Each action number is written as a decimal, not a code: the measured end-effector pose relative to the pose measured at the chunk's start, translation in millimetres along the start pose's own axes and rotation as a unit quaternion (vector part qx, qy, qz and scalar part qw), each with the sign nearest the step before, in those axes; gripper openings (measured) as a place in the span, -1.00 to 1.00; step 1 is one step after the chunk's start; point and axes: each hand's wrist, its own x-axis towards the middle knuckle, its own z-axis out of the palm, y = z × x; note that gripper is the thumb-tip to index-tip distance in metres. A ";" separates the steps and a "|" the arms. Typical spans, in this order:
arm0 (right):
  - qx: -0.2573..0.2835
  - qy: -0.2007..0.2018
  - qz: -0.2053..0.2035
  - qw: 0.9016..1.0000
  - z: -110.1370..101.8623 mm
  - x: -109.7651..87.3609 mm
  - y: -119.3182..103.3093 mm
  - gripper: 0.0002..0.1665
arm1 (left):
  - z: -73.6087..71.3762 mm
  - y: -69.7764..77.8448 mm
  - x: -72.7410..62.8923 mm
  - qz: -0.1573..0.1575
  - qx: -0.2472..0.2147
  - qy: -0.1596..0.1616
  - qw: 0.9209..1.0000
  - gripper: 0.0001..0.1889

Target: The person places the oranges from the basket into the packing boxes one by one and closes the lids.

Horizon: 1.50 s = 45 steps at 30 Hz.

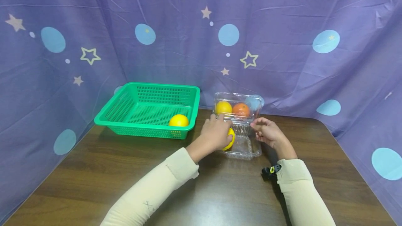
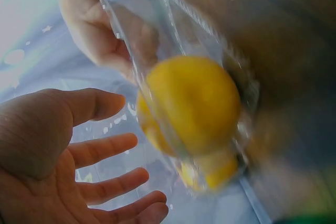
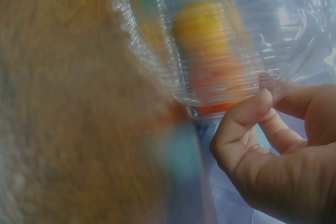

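A clear plastic clamshell container [image 1: 243, 145] stands unfolded on the table. Its near half holds a yellow round fruit [image 2: 197, 106]; through its far half show another yellow fruit [image 1: 223, 108] and an orange-red fruit [image 1: 241, 110]. My left hand [image 1: 215, 133] hovers over the near fruit in the head view. The left wrist view shows that hand with its fingers spread and apart from the fruit. At the container's right side, my right hand [image 1: 268, 133] pinches the thin plastic edge between thumb and index finger, which the right wrist view shows closely.
Left of the container sits a green perforated basket [image 1: 125, 128] with one yellow fruit [image 1: 179, 120] in its near right corner. Behind the brown wooden table [image 1: 176, 191] hangs a purple curtain [image 1: 179, 62] with stars and dots.
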 end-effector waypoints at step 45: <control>-0.019 -0.003 0.007 1.000 -3.8 -0.6 -3.0 -0.86 | -34.3 -174.2 -6.1 -0.062 -0.165 -0.133 0.975 -0.35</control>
